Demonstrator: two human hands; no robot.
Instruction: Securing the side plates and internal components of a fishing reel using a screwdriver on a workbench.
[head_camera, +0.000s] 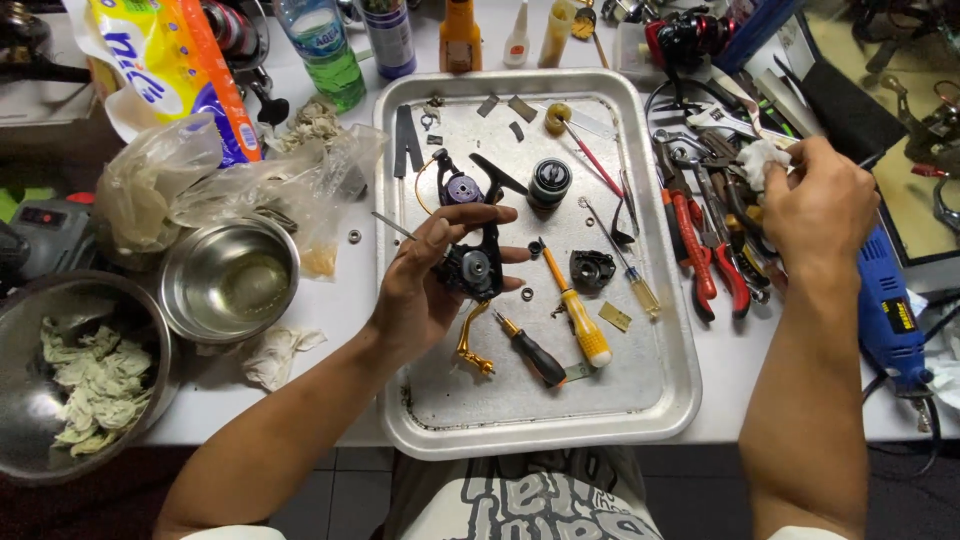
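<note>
left hand (430, 285) clamped on black spinning reel body (472, 262), held over the steel tray (660, 400). right hand (815, 205) well apart, pinching a white rag (760, 160) above the pliers (700, 250). reel looks rigid, probably greasy, with small fragile parts; grip the body, not the gold handle (472, 345).

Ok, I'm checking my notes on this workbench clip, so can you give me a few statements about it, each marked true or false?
1. The left hand holds a black fishing reel body over the metal tray. True.
2. The right hand grips the red-handled pliers. False: it holds a white cloth wad; the pliers lie on the table.
3. The yellow-handled screwdriver lies in the tray. True.
4. The small steel bowl sits inside the tray. False: it stands left of it.
</note>
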